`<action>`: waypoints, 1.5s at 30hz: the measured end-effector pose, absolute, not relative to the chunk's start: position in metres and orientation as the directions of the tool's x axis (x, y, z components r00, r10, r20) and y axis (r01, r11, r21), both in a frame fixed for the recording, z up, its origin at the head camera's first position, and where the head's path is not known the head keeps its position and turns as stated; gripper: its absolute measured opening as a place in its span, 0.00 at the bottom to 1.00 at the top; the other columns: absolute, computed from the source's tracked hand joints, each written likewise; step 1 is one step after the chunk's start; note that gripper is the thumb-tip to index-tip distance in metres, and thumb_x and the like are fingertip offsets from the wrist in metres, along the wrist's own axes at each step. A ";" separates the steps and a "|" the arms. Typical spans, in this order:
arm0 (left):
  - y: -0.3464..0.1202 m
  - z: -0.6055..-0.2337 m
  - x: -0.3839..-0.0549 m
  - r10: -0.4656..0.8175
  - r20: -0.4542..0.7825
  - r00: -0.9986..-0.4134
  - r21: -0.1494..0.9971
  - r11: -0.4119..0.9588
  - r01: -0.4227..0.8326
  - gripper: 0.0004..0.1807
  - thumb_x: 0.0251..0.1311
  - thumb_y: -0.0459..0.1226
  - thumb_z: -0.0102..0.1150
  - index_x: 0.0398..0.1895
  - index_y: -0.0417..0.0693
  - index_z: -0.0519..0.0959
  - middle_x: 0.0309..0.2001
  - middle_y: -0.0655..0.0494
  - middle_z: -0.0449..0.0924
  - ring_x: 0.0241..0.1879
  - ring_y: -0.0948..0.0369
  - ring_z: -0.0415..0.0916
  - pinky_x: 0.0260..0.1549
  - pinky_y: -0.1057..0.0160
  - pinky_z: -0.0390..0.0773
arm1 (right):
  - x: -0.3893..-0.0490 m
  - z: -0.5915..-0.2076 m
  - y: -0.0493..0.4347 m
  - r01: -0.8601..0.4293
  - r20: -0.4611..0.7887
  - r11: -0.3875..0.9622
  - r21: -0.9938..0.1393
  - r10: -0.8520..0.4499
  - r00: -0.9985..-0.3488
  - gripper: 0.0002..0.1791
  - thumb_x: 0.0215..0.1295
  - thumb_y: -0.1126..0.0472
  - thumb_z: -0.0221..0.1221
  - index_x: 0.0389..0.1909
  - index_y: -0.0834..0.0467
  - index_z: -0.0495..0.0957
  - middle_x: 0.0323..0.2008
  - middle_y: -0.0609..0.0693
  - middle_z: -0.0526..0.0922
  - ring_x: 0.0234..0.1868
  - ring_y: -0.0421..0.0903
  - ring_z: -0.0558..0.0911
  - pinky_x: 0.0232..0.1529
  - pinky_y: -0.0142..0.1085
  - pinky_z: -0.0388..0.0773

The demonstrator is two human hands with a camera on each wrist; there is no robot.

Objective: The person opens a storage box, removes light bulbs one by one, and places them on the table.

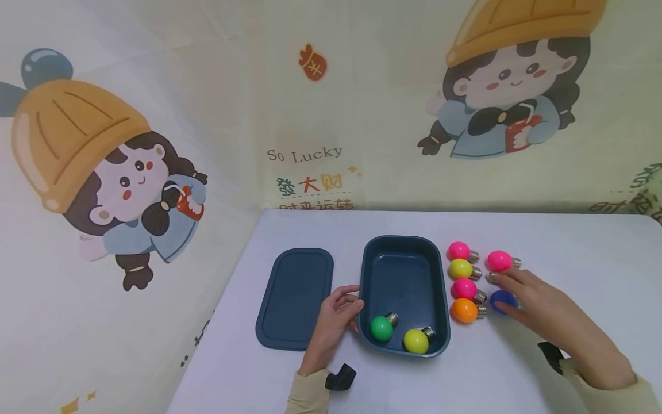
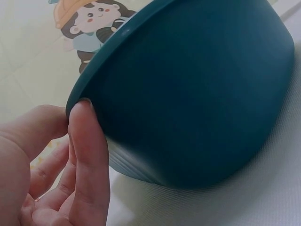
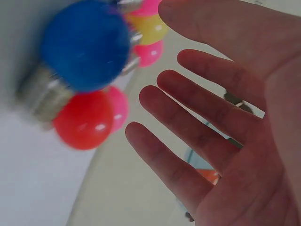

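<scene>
My left hand (image 1: 336, 316) pinches the left rim of a dark blue box (image 1: 366, 276), thumb and a fingertip meeting at its edge (image 2: 87, 89). Inside the box, near its front, lie a green light bulb (image 1: 381, 328) and a yellow light bulb (image 1: 416, 341). Over on the right, my right hand (image 1: 543, 302) reaches above a blue light bulb (image 1: 503, 300), fingers spread and extended. In the right wrist view those fingers (image 3: 183, 174) are apart from the blue bulb. A red bulb (image 3: 83, 121) sits beside it, mostly hidden by the hand in the head view.
Between box and right hand stands a column of bulbs: pink (image 1: 458, 250), yellow (image 1: 460, 268), another pink (image 1: 464, 288) and orange (image 1: 464, 310). One more pink bulb (image 1: 499, 261) lies behind the hand. A flat dark blue lid (image 1: 296, 299) lies left of the box on the white table (image 1: 222, 368).
</scene>
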State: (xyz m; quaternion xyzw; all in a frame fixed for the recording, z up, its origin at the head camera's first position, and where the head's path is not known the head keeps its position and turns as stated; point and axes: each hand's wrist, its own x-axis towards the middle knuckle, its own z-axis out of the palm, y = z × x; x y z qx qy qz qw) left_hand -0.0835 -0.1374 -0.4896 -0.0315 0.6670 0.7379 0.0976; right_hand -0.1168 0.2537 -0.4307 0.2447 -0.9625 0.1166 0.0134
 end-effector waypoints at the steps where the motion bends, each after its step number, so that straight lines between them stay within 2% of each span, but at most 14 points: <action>1: -0.137 -0.490 -0.083 0.103 -0.173 -0.980 0.979 -0.089 -0.183 0.24 0.63 0.42 0.66 0.61 0.47 0.75 0.42 0.52 0.79 0.28 0.64 0.76 0.24 0.67 0.79 | -0.117 -0.428 0.250 -0.480 0.098 0.850 -0.217 -0.471 -0.877 0.31 0.44 0.61 0.78 0.53 0.61 0.81 0.50 0.64 0.80 0.53 0.65 0.78 0.43 0.57 0.82; 6: -0.138 -0.491 -0.083 0.098 -0.163 -0.982 0.982 -0.081 -0.171 0.24 0.63 0.42 0.66 0.61 0.46 0.75 0.42 0.52 0.79 0.29 0.63 0.76 0.24 0.67 0.80 | -0.117 -0.414 0.230 -0.519 0.146 0.824 -0.227 -0.498 -0.855 0.30 0.45 0.61 0.77 0.52 0.61 0.81 0.49 0.62 0.81 0.51 0.61 0.79 0.43 0.54 0.83; 13: -0.138 -0.490 -0.081 0.094 -0.172 -0.981 0.981 -0.074 -0.179 0.24 0.63 0.42 0.66 0.61 0.47 0.75 0.42 0.52 0.80 0.30 0.64 0.76 0.24 0.67 0.79 | -0.119 -0.401 0.196 -0.600 0.193 0.759 -0.254 -0.568 -0.800 0.30 0.45 0.62 0.77 0.52 0.60 0.81 0.49 0.57 0.81 0.52 0.57 0.80 0.39 0.45 0.85; 17: -0.137 -0.490 -0.081 0.096 -0.170 -0.981 0.981 -0.074 -0.178 0.24 0.63 0.41 0.66 0.61 0.46 0.75 0.42 0.52 0.79 0.29 0.64 0.76 0.24 0.67 0.79 | -0.119 -0.399 0.180 -0.610 0.175 0.754 -0.244 -0.584 -0.793 0.30 0.46 0.60 0.77 0.52 0.60 0.81 0.49 0.57 0.81 0.51 0.55 0.81 0.38 0.43 0.85; 23: -0.137 -0.490 -0.081 0.101 -0.155 -0.983 0.984 -0.070 -0.163 0.24 0.64 0.42 0.65 0.61 0.46 0.75 0.42 0.52 0.79 0.28 0.64 0.76 0.24 0.67 0.80 | -0.121 -0.398 0.159 -0.667 0.148 0.715 -0.209 -0.651 -0.744 0.30 0.46 0.57 0.78 0.51 0.61 0.80 0.46 0.55 0.81 0.47 0.52 0.81 0.40 0.41 0.85; 28: -0.136 -0.491 -0.082 0.105 -0.157 -0.982 0.984 -0.070 -0.165 0.24 0.64 0.42 0.65 0.61 0.44 0.75 0.41 0.52 0.79 0.28 0.65 0.76 0.24 0.67 0.80 | -0.122 -0.397 0.146 -0.671 0.095 0.701 -0.241 -0.671 -0.735 0.28 0.50 0.57 0.76 0.52 0.61 0.80 0.46 0.54 0.81 0.47 0.51 0.81 0.41 0.39 0.85; 37: -0.137 -0.490 -0.081 0.100 -0.173 -0.980 0.982 -0.066 -0.180 0.24 0.64 0.43 0.65 0.61 0.46 0.75 0.42 0.51 0.79 0.28 0.64 0.75 0.25 0.67 0.80 | -0.122 -0.407 0.130 -0.718 0.119 0.655 -0.234 -0.714 -0.690 0.26 0.53 0.53 0.74 0.51 0.62 0.81 0.44 0.53 0.82 0.43 0.48 0.83 0.41 0.38 0.85; 45: -0.136 -0.487 -0.080 0.096 -0.182 -0.979 0.979 -0.078 -0.190 0.25 0.63 0.43 0.66 0.61 0.47 0.75 0.42 0.53 0.80 0.28 0.64 0.75 0.24 0.67 0.80 | -0.120 -0.405 0.110 -0.741 0.029 0.606 -0.289 -0.768 -0.640 0.27 0.56 0.51 0.72 0.53 0.60 0.80 0.44 0.51 0.81 0.45 0.47 0.82 0.44 0.40 0.84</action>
